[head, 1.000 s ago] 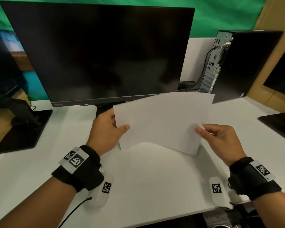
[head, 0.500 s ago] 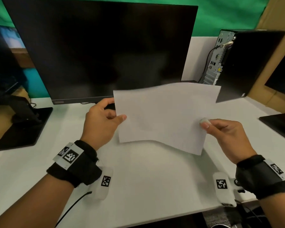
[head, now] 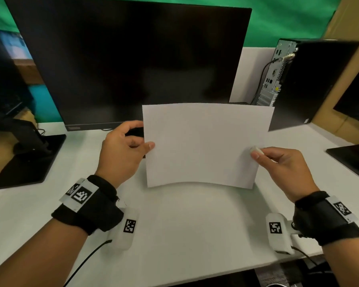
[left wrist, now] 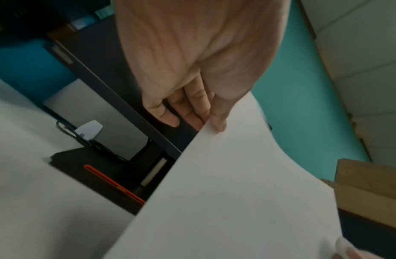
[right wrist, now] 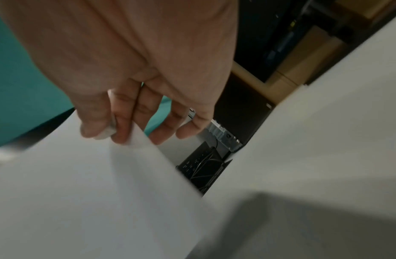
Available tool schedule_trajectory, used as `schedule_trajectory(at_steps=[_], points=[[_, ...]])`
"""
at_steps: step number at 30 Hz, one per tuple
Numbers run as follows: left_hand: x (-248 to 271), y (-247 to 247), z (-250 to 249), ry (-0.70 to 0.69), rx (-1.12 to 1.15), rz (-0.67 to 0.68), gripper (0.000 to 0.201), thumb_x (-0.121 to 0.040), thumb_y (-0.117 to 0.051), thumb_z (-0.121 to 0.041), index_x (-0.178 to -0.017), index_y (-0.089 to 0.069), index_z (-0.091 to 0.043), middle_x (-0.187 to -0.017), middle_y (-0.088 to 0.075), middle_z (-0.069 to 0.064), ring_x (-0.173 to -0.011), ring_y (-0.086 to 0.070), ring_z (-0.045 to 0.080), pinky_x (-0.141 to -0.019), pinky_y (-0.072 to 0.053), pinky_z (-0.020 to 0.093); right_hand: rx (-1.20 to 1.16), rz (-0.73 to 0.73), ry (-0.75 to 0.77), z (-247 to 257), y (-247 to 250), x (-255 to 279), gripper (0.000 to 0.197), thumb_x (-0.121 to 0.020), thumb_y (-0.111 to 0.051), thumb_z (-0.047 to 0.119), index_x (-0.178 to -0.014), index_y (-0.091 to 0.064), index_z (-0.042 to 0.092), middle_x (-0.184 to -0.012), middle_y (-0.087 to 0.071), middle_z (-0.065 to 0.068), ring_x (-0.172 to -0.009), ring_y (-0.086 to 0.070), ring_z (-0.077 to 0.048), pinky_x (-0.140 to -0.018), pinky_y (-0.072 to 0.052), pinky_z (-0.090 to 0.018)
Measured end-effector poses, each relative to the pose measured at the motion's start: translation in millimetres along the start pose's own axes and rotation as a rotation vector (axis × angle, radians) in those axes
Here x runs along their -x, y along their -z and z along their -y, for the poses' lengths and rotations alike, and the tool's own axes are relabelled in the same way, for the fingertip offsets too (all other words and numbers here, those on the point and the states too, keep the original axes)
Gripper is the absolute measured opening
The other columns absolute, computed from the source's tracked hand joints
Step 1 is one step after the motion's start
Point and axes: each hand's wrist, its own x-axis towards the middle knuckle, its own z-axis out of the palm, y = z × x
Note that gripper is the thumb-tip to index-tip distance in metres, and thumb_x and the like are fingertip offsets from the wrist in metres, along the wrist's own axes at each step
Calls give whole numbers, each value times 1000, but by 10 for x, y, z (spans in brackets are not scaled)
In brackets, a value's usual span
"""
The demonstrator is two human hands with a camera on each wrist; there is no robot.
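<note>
Head view: our left hand [head: 120, 154] and right hand [head: 284, 168] pinch opposite edges of the paper sheet [head: 205, 143], held above the tabletop [head: 184, 224]. Next, likely a fold, needing edges aligned evenly.

sheet of paper [head: 205, 141]: plain white, no print, faint grey shading along curve.
bench [head: 184, 235]: white, no pattern.
monitor [head: 133, 65]: black screen, black bezel.
backdrop [head: 288, 19]: green.
PC tower [head: 315, 79]: black case; rear panel [head: 267, 98] silver-grey, yellow sticker [head: 276, 88].
left wrist band [head: 97, 208], right wrist band [head: 323, 218]: black; tags [head: 80, 194] white with black-and-white square-code markers.
wrist camera pods [head: 124, 239]: white, same marker pattern.
monitor base [left wrist: 81, 163]: black, orange strip [left wrist: 113, 184].
panel far left [head: 44, 104]: teal.
board far right [head: 350, 21]: tan.
</note>
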Motion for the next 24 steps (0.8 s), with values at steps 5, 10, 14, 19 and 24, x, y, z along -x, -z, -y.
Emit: schedule_trajectory(at_steps=[5,10,14,19,24], points=[[-8,226,76,136,48,-49,38,-89,-74,-18,-125,-61,-25,-100,-75,-5,-89,-72,11,-75,-61,30,177,48,72,152,-241,-87,19,-93,-69,38,-84,-77,23,-92,-75,9,-89,-67,-11,-80,-53,-32],[116,712,374,341,114,-146,28,-90,-73,-11,-114,-65,-24,-98,-75,-1,-91,-73,18,-70,-58,30,472,154,229,515,-909,-124,24,-99,-61,38,-96,-74,18,-100,-57,4,-98,-55,-18,-87,-47,-36],[304,1183,654,490,182,-216,28,-91,-69,-2,-114,-65,-16,-102,-75,6,-93,-73,21,-73,-59,31,422,583,256,874,-1622,-76,38,-103,-56,34,-66,-65,30,-70,-62,10,-73,-55,-6,-74,-44,-23],[547,1774,1078,626,238,-337,21,-91,-67,4,-108,-65,-9,-107,-74,11,-97,-72,24,-76,-57,31,347,831,254,1203,-2616,2,23,-98,-64,32,-92,-79,16,-87,-75,2,-75,-66,-13,-71,-51,-26],[754,2150,1360,757,285,-496,22,-91,-66,6,-106,-61,-10,-110,-71,12,-98,-70,26,-74,-56,34,333,959,185,1422,-3531,207,12,-91,-71,27,-100,-72,19,-104,-65,-3,-91,-65,-22,-81,-51,-26]])
